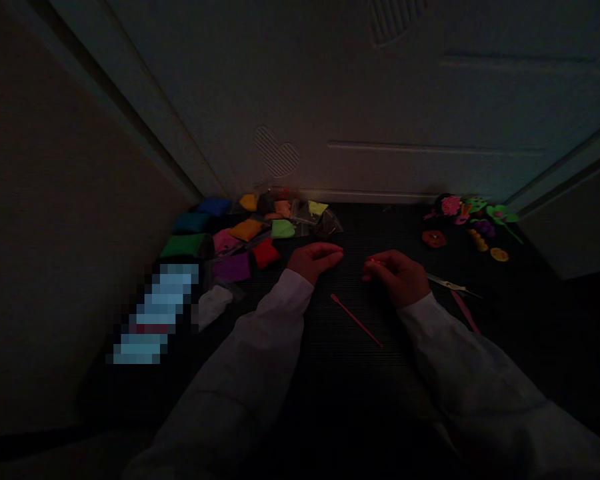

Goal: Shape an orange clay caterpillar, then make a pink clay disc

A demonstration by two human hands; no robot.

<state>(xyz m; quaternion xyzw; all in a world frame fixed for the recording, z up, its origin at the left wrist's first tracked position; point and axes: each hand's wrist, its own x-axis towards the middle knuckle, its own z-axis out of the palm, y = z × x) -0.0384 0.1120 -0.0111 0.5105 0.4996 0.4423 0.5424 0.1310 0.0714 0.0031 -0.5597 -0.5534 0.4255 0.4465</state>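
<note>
My left hand (316, 260) is above the dark tabletop, its fingers stretched toward the right and the thumb just below them. I see nothing between them. Across a small gap, my right hand (397, 275) has thumb and fingertips pinched together. A tiny reddish bit shows at those fingertips, too dark and small to name. A thin pink modelling tool (356, 320) lies slanted on the table below and between both hands. Right of my right hand are scissors (447, 283) and a flat pink tool (464, 310), partly hidden by shadow.
Bags of coloured clay, among them a red one (265, 253), a purple one (231, 268) and a white one (215, 305), lie at the left. A lit, blurred screen (157, 313) is beyond them. Small coloured clay figures (483, 227) sit back right, before a pale panel (405, 167).
</note>
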